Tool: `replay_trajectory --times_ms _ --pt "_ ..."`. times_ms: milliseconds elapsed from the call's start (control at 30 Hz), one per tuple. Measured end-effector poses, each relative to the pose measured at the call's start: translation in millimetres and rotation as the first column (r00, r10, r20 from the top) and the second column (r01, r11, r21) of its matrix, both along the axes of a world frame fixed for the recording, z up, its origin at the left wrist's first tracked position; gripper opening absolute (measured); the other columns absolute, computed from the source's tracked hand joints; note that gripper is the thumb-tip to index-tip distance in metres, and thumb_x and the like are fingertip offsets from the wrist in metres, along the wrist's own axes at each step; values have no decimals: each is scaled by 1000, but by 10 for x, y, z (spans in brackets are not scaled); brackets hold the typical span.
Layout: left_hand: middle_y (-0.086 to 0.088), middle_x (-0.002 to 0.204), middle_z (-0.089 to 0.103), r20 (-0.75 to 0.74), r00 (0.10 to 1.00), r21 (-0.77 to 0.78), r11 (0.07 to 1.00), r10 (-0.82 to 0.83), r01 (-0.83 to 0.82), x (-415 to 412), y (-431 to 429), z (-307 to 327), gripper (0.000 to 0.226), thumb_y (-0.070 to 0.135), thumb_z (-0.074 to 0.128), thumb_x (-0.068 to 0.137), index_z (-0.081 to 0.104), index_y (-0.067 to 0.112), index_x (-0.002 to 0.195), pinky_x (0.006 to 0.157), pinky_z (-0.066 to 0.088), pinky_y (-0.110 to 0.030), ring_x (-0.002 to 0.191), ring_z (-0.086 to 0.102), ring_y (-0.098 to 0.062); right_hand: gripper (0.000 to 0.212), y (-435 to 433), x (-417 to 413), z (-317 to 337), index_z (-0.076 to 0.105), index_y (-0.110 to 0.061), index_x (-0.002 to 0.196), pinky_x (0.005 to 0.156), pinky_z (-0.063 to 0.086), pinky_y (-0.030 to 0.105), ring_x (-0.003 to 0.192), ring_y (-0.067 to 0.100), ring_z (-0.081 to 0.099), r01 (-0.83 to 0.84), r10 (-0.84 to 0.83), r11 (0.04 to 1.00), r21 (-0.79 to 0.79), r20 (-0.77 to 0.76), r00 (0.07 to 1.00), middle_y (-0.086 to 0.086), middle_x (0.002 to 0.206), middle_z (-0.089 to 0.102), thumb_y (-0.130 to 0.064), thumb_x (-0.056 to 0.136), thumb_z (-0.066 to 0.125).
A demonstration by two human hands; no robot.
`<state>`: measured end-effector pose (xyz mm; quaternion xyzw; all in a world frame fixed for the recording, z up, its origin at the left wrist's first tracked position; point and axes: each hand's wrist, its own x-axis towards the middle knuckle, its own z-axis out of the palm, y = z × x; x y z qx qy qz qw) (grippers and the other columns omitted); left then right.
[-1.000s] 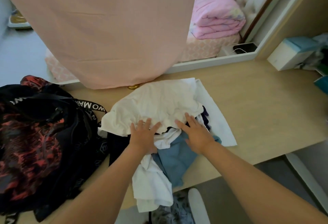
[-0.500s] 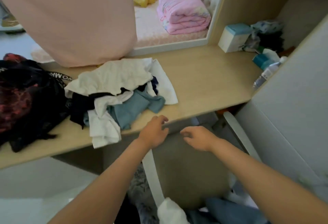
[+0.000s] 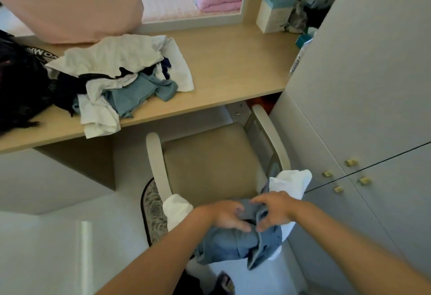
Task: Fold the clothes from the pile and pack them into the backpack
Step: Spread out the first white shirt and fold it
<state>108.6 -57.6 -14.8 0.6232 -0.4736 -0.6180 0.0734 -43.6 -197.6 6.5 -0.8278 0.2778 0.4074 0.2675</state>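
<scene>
The grip of left hand [image 3: 227, 216] and right hand [image 3: 272, 210] holds the bunched blue garment [image 3: 233, 245] at the chair [image 3: 210, 166] front, well apart from the backpack [image 3: 21, 84] on the worktop [image 3: 233, 61]; lifting may drag the touching white garment [image 3: 291, 182] off the chair.

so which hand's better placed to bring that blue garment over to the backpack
Probably left: the left hand and right hand both hold the blue garment, but the backpack sits far left on the desk.
</scene>
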Motion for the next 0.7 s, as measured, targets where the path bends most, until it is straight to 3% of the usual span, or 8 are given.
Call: replay_trajectory --times_ms 67,167,233,367,467,533,633,700 --pt "1 144 47 26 994 29 994 -103 102 -46 97 -121 83 51 77 76 42 19 144 109 39 -35 128 47 -18 100 29 -16 -44 34 -43 148 103 32 37 134 23 39 -209 207 978 -13 -114 972 -9 146 44 -62 61 81" --pt "-4 140 54 126 982 -18 990 -139 143 -38 192 -309 59 29 74 85 54 13 138 108 39 -32 129 50 -23 81 67 14 -154 51 -37 132 95 46 38 114 23 56 -326 314 944 -55 -163 936 -5 126 59 -47 60 86" --pt "-4 131 63 130 986 -64 992 -101 110 -6 208 -389 44 25 72 87 64 10 128 102 40 -26 123 56 -21 56 38 50 -209 62 -24 107 85 53 37 96 21 60 -311 303 949 -53 -121 945 -1 104 64 -42 61 88" --pt "1 132 60 104 994 -24 999 25 -23 -102 183 -421 60 47 73 81 59 17 131 96 44 -27 118 56 -17 30 -88 57 -235 57 -25 69 72 48 33 82 23 61 -182 184 983 -40 56 981 -4 78 61 -29 70 86" --pt "9 124 58 33 969 -84 966 247 -243 -365 124 -354 74 61 76 71 51 24 130 90 45 -26 106 55 -8 18 -174 23 -296 67 -19 83 77 55 38 83 22 65 -99 103 995 -30 182 978 0 84 70 -23 75 82" --pt "13 118 59 83 936 -176 929 342 -324 -572 58 -305 75 56 79 69 45 27 129 90 50 -33 104 58 -8 13 -258 15 -280 68 -21 87 77 56 41 82 21 65 -11 14 1000 -9 344 939 -1 86 70 -18 79 78" --pt "-7 103 67 358 841 -326 899 405 -294 -758 -83 -231 42 30 66 83 41 19 116 74 52 -42 93 64 -32 19 -421 -43 -170 65 -28 89 76 56 44 82 18 64 114 -123 992 50 553 824 -4 89 69 -13 80 75" --pt "-13 99 66 429 795 -348 891 429 -293 -748 -163 -237 17 20 56 89 47 17 103 70 51 -44 91 62 -37 38 -540 -186 -129 61 -34 105 81 56 43 90 14 63 85 -119 993 86 544 831 -8 100 68 -25 74 80"
